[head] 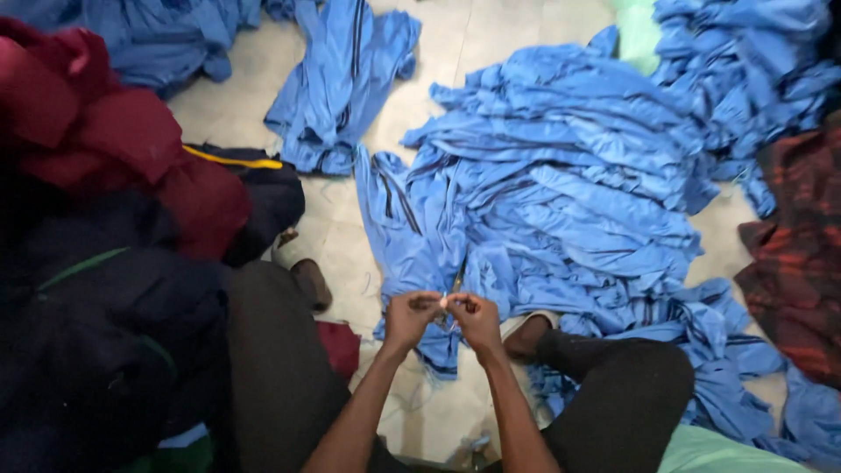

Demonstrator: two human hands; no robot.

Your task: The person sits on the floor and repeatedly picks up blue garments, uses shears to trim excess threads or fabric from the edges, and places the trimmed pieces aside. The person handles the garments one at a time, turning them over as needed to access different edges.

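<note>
Your left hand (410,317) and right hand (475,319) meet just in front of you, fingers (435,304) pinched together on a small pale item too small to identify. A slim dark tool (458,277), possibly scissors, projects upward between the hands. Directly beneath them lies a blue garment (412,229) spread on the tiled floor (477,39). A large heap of blue garments (578,193) covers the floor's right half. A second blue pile (342,83) lies toward the far edge. Maroon cloth (105,140) and dark clothing (105,342) occupy the left edge.
</note>
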